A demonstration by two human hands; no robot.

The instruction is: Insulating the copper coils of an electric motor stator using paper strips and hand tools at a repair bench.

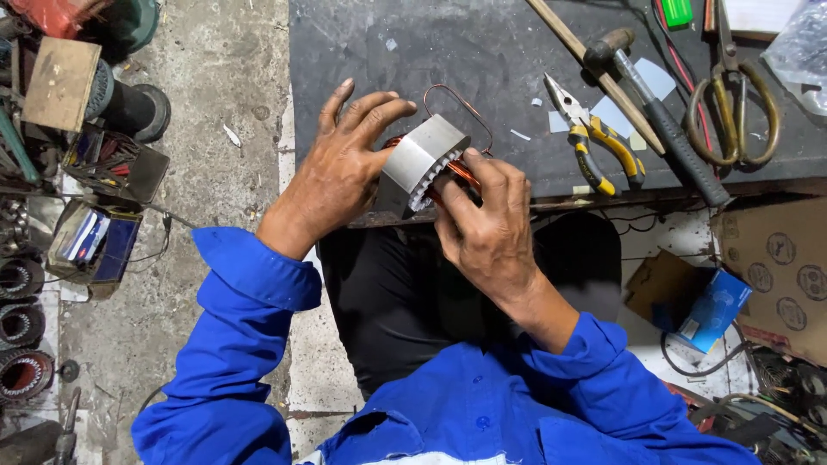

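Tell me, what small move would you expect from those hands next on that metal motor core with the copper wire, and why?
Probably the right hand presses the copper wire deeper into the toothed slots. The left hand already steadies the metal core at the bench edge, the right fingertips sit on the coil, and a wire loop stands loose above it.

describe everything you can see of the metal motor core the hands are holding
The motor core is a pale grey metal block with flat facets and a toothed, slotted inner ring facing the person. Copper wire fills part of it and loops out above. It is held tilted over the edge of the dark workbench, the left hand gripping its side, the right hand pressing the copper.
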